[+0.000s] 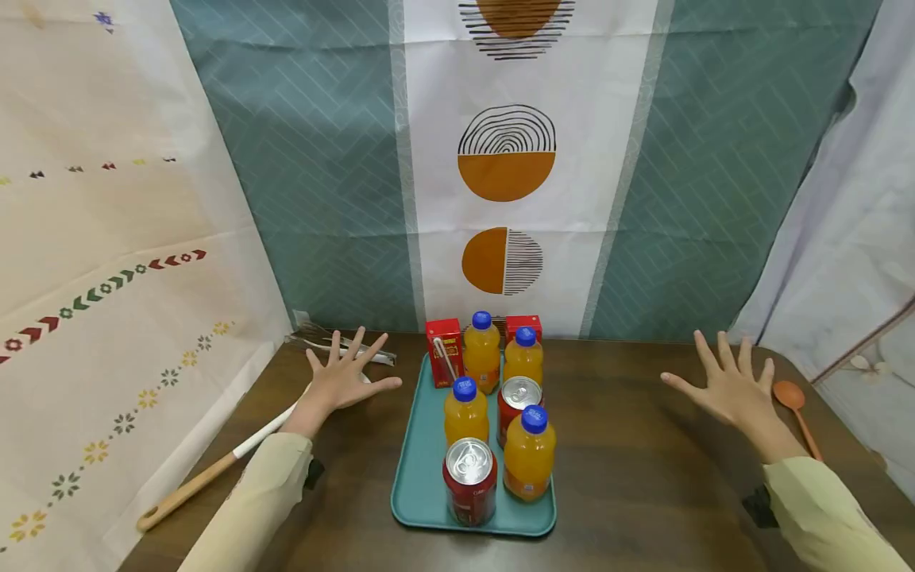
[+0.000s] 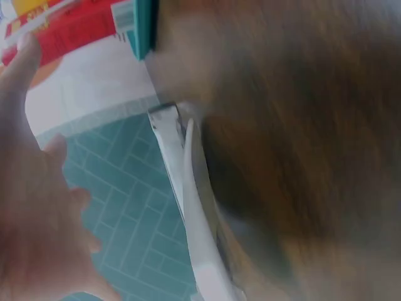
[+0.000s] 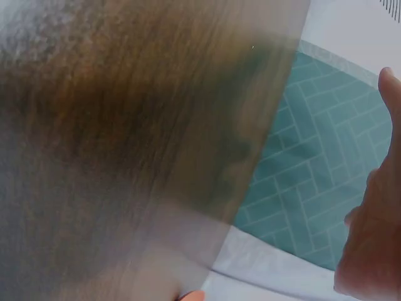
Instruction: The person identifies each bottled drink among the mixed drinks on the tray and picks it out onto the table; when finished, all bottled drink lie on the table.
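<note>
My left hand (image 1: 341, 388) is held over the table's left side, fingers spread and straight, holding nothing. Beneath it lies a long utensil with a white shaft and wooden handle (image 1: 203, 479); my hand hides part of its head. My right hand (image 1: 736, 395) hovers over the right side with fingers spread, nearest to an orange spoon (image 1: 789, 395). Between the hands sits a teal tray (image 1: 420, 477). Several orange juice bottles (image 1: 529, 461) with blue caps stand on it, with two red soda cans (image 1: 470, 485) and two red drink cartons (image 1: 445, 349), one with a straw.
A clear plastic package (image 1: 382, 358) lies at the back left, partly behind my left hand. Patterned cloths hang behind the wooden table (image 1: 622, 477) and along both sides.
</note>
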`<state>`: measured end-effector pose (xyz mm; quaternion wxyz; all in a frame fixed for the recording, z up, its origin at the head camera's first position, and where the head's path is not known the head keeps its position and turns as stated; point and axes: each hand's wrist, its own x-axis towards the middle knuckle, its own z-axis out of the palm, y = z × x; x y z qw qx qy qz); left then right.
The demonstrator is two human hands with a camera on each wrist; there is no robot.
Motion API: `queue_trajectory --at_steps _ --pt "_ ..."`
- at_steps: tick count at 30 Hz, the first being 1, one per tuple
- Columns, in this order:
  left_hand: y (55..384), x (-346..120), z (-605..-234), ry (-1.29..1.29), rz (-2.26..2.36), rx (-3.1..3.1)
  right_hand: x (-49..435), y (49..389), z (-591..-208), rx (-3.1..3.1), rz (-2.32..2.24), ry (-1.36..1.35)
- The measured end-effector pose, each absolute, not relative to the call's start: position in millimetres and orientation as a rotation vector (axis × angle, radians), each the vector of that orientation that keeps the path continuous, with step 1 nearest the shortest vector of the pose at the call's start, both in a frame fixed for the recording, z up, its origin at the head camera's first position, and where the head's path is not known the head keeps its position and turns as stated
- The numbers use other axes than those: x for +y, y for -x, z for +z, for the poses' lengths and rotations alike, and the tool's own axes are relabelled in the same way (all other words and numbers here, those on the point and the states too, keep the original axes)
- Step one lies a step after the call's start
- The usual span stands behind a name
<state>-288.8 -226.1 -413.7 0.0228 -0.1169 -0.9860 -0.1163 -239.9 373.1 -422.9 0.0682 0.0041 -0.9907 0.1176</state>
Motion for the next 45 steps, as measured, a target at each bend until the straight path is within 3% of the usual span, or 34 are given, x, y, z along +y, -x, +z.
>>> queue_trajectory --at_steps 12,26,45 --pt "258 -199 -446 0.396 -0.610 -2.931 343 219 -423 -2.944 0.428 -0.119" --pt "260 -189 -453 0.401 -1.042 -2.750 293 215 -402 -2.818 0.711 -0.240" --pt "276 -179 -469 0.323 -1.633 -2.557 229 240 -374 -2.702 0.789 -0.356"
